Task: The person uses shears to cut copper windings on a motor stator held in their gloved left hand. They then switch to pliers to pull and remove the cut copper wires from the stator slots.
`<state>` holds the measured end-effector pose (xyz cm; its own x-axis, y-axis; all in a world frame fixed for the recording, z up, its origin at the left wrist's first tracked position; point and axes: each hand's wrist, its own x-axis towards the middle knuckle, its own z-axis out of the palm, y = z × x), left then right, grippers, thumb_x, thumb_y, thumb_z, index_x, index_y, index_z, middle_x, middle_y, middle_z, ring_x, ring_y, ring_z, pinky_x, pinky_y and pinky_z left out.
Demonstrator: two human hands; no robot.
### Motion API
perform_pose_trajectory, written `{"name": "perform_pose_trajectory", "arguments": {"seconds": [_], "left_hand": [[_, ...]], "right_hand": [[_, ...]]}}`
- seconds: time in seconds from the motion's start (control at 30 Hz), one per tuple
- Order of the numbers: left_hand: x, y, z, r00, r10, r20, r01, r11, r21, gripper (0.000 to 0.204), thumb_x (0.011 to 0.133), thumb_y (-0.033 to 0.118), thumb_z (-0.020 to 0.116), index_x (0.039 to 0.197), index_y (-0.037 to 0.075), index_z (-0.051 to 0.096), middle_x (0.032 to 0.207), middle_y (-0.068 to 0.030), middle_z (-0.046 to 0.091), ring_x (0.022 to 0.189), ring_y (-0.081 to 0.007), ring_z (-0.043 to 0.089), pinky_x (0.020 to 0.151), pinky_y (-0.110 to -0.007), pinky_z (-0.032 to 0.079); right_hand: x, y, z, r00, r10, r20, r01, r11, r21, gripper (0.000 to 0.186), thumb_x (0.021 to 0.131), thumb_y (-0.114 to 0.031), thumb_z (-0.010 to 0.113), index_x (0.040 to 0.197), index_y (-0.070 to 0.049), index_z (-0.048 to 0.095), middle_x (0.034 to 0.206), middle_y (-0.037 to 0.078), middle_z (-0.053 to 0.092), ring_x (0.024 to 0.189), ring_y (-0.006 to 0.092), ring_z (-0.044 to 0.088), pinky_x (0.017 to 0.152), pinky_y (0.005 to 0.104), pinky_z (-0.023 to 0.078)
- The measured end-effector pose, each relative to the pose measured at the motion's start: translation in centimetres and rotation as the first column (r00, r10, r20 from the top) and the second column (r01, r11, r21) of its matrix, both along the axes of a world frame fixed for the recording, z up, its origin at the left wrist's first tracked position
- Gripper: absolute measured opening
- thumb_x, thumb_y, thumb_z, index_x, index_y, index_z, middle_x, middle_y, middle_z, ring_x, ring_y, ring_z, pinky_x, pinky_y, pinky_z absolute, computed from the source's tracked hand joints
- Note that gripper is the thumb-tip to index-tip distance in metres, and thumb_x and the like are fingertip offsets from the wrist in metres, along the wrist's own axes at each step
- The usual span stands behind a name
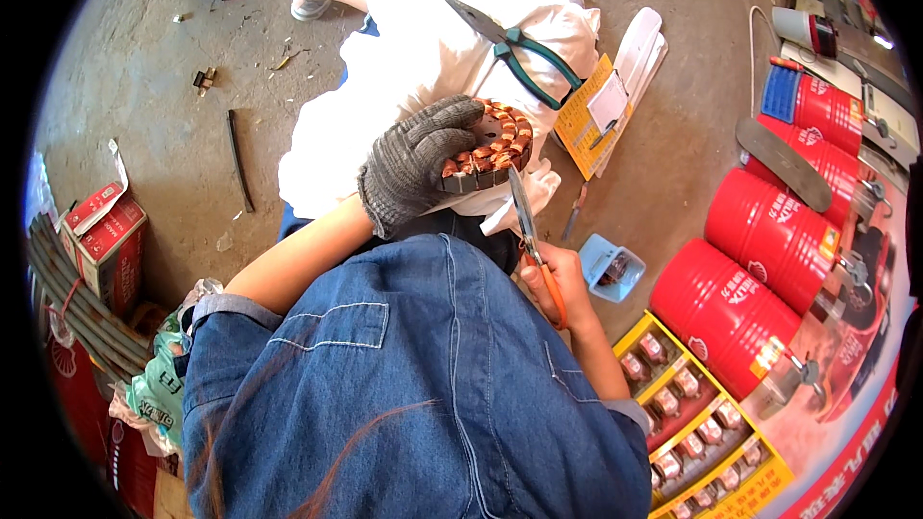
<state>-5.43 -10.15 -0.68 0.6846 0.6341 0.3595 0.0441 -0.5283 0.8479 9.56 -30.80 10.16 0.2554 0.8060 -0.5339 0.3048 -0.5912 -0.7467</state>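
My left hand (413,159), in a dark grey knitted glove, is closed around the left side of a round motor stator (488,175) with copper windings. I hold it over the white cloth (413,48) across my lap. My bare right hand (560,277) grips orange-handled scissors (522,211). The long grey blades point up, and their tip is at the stator's lower right edge. Whether they touch it I cannot tell. Long-nosed pliers (519,46) with dark green handles lie on the cloth beyond the stator.
Several red drums (735,312) stand along the right, by a yellow display rack (692,413) of small parts. A light blue container (612,267) sits right of my right hand. A yellow card (584,125) lies near the pliers. Leftward are a dark rod (239,161) and a red box (108,235).
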Motion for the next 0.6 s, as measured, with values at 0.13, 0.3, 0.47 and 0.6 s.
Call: {"name": "perform_pose_trajectory", "arguments": {"seconds": [0.13, 0.3, 0.47, 0.6], "left_hand": [[0.0, 0.2, 0.4, 1.000, 0.013, 0.017, -0.011, 0.997, -0.077, 0.040, 0.071, 0.029, 0.085, 0.102, 0.009, 0.071, 0.124, -0.0135, 0.066, 0.114, -0.0295, 0.065, 0.093, -0.038, 0.054], [0.4, 0.5, 0.1, 0.998, 0.056, -0.015, -0.057, 0.993, -0.106, 0.042, 0.069, 0.029, 0.087, 0.102, 0.010, 0.070, 0.125, -0.0125, 0.066, 0.108, -0.0291, 0.068, 0.089, -0.038, 0.056], [0.7, 0.4, 0.0, 0.996, 0.080, -0.027, -0.080, 0.997, -0.014, 0.047, 0.068, 0.029, 0.088, 0.106, 0.009, 0.069, 0.120, -0.0131, 0.068, 0.104, -0.0286, 0.070, 0.088, -0.037, 0.056], [0.4, 0.6, 1.1, 0.973, 0.184, -0.136, -0.222, 0.906, -0.361, 0.057, 0.070, 0.035, 0.089, 0.114, 0.006, 0.066, 0.107, -0.0119, 0.072, 0.095, -0.0235, 0.072, 0.081, -0.033, 0.057]], "right_hand": [[0.5, 0.1, -2.5, 0.992, 0.036, 0.117, -0.048, 0.994, 0.101, 0.055, 0.089, -0.050, 0.070, 0.073, 0.001, 0.055, 0.058, 0.009, 0.047, 0.052, 0.0183, 0.045, 0.051, 0.0334, 0.040], [0.8, 0.9, -3.7, 0.992, -0.014, 0.126, -0.010, 0.982, 0.186, 0.049, 0.086, -0.042, 0.076, 0.070, 0.000, 0.057, 0.056, 0.009, 0.046, 0.049, 0.0188, 0.043, 0.049, 0.0340, 0.039], [1.0, 1.0, -5.2, 0.965, 0.027, 0.262, -0.087, 0.972, 0.219, 0.040, 0.086, -0.034, 0.076, 0.072, -0.001, 0.058, 0.055, 0.009, 0.046, 0.048, 0.0222, 0.045, 0.049, 0.0347, 0.040], [-0.2, 4.9, -8.7, 0.948, -0.069, 0.311, -0.071, 0.906, 0.417, 0.035, 0.087, -0.028, 0.075, 0.074, -0.002, 0.056, 0.057, 0.008, 0.046, 0.050, 0.0222, 0.044, 0.050, 0.0347, 0.038]]}}
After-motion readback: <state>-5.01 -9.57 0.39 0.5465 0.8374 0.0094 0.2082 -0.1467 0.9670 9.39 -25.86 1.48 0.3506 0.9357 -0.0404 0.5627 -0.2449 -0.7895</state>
